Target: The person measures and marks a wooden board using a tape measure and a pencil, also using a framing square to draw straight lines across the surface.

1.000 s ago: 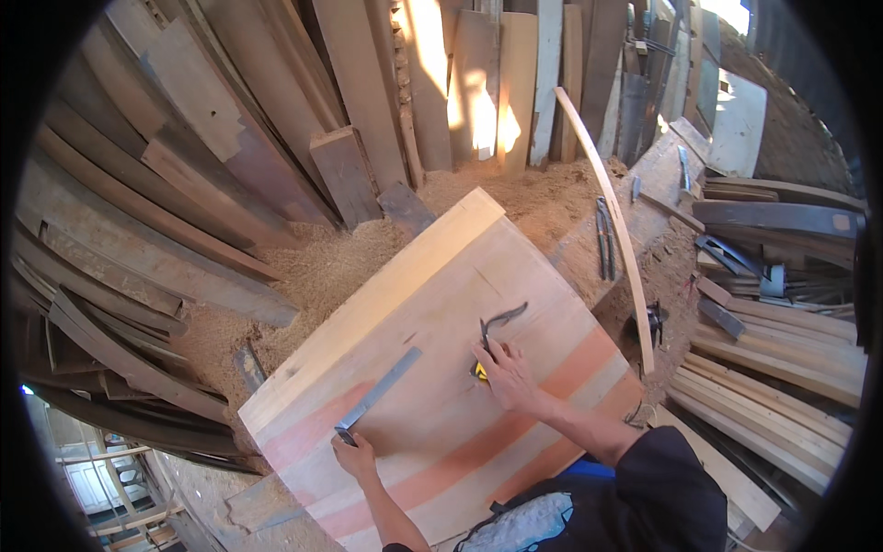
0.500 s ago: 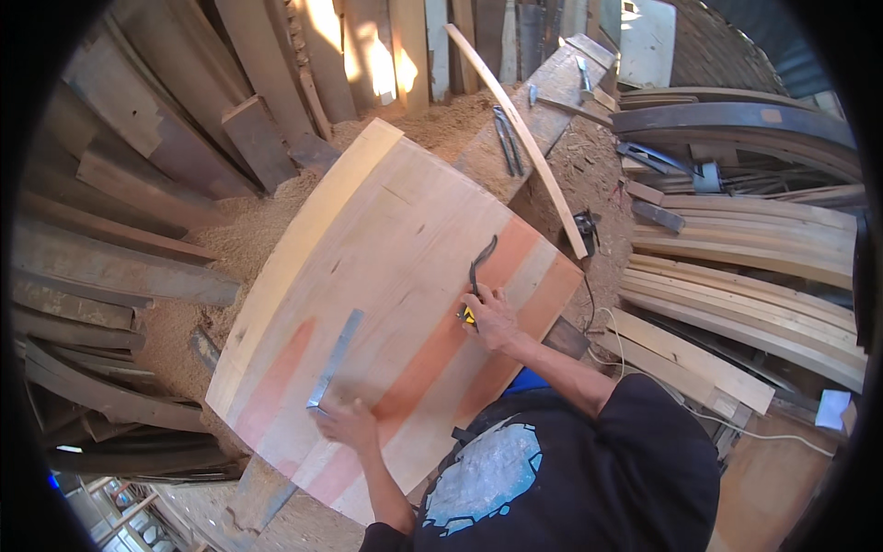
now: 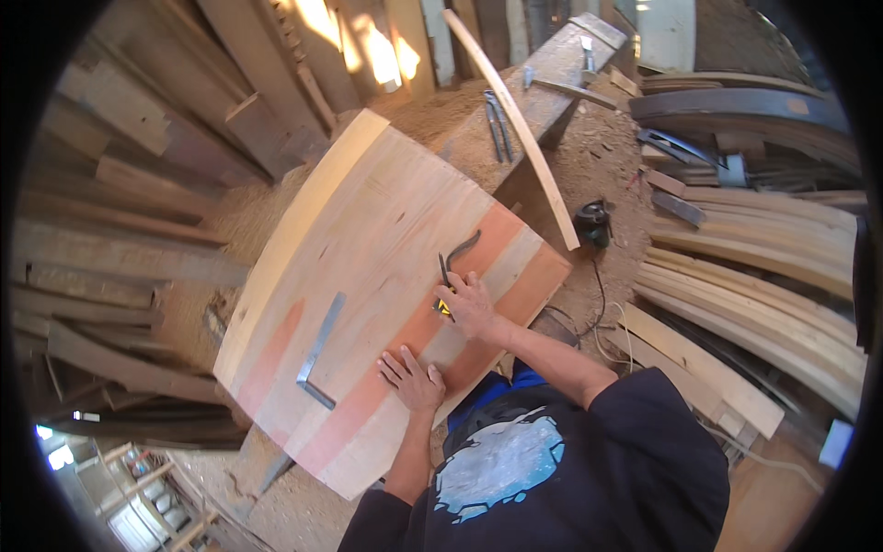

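Note:
A wide wooden panel [image 3: 368,221] with reddish stripes and a pale curved strip along its left edge lies in front of me. My left hand [image 3: 414,382] rests on its near part, fingers spread and holding nothing. To the left of that hand, a metal L-shaped square [image 3: 322,345] lies flat on the panel. My right hand [image 3: 471,311] is closed around a yellow-and-black tape measure [image 3: 445,304], mostly hidden by the fingers. A dark, curved strap-like piece [image 3: 463,246] extends from beside that hand over the panel.
Beyond the panel, pincers [image 3: 498,127] and a hammer [image 3: 561,87] lie on a plank bench. A curved batten [image 3: 515,129] leans across it. A corded power tool [image 3: 593,221] sits on the sawdust-covered ground. Stacked boards [image 3: 754,294] line the right; upright planks [image 3: 120,221] stand left.
My left hand has left the metal square's near end and moved right, now flat on the panel. My right hand still grips the tape measure. The view has shifted slightly.

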{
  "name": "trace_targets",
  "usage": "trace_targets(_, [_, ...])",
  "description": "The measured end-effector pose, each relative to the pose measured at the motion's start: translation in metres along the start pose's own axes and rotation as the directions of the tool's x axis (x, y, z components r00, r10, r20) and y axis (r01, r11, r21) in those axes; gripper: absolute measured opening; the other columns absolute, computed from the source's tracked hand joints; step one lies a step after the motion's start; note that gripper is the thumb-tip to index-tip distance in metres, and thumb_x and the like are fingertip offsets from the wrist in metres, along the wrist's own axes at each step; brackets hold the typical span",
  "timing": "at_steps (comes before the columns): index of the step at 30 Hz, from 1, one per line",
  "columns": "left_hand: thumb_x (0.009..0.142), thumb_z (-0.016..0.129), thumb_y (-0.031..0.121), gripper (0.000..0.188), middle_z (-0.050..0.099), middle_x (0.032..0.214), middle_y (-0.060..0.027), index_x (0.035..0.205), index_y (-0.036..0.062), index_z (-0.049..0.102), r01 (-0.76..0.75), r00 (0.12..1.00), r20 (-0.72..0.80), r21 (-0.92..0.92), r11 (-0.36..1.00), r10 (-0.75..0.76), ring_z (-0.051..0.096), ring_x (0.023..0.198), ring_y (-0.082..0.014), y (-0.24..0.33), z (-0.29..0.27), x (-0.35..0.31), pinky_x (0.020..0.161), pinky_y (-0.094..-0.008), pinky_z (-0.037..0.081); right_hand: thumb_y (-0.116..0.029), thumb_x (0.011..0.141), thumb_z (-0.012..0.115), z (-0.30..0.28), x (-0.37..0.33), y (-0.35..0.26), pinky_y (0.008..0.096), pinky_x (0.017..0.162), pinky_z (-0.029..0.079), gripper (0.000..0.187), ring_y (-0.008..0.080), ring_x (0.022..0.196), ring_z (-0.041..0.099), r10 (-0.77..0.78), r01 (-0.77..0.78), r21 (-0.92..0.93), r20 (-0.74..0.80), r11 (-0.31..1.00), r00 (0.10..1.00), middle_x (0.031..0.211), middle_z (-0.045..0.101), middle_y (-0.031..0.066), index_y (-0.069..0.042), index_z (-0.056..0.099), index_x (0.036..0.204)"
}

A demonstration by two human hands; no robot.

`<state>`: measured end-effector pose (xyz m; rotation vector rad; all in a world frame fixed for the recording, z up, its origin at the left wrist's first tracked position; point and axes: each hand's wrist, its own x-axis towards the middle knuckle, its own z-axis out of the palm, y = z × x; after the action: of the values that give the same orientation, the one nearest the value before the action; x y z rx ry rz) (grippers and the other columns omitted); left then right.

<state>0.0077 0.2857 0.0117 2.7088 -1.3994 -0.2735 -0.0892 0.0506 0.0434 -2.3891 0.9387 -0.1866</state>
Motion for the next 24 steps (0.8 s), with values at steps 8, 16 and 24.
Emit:
trace_targets(8, [0.099,0.051,0.045,0.08,0.01,0.17,-0.0312,0.164,0.0063,0.026,0.11,0.992,0.06,0.042,0.993,-0.113,0.003,0.158,-0.0508,-0.01,-0.018,0.016,0.126,-0.0635,0.0,-0.023,0.08,0.079,-0.051,-0.007,0.011,0.0514,0.101,0.048,0.046,0.0392,0.123,0.054,-0.109,0.107,0.02,0.118,0.994,0.987,0.135,0.056,0.0108,-0.018,0.065,0.123])
trace_targets(16, [0.104,0.045,0.047,0.077,0.0,0.174,-0.024,0.168,0.0156,0.016,0.283,0.934,0.26,-0.111,0.953,-0.247,-0.004,0.161,-0.0415,0.009,-0.036,-0.008,0.128,-0.058,0.0,-0.026,0.075,0.087,-0.056,-0.027,0.013,0.0573,0.109,0.042,0.085,0.0467,0.134,0.047,-0.076,0.156,-0.197,0.362,0.968,0.929,0.152,0.044,0.0238,-0.01,0.045,0.147])
trace_targets(24, [0.102,0.051,0.044,0.079,0.007,0.174,-0.0229,0.168,0.0155,0.018,0.444,0.894,0.136,-0.156,0.882,-0.426,0.002,0.161,-0.0437,-0.024,-0.012,-0.124,0.128,-0.0605,0.006,-0.03,0.082,0.081,-0.034,-0.031,0.024,0.0517,0.097,0.049,0.056,0.0395,0.121,0.057,-0.139,0.165,-0.096,0.234,0.982,0.962,0.128,0.059,0.0249,-0.002,0.057,0.125])
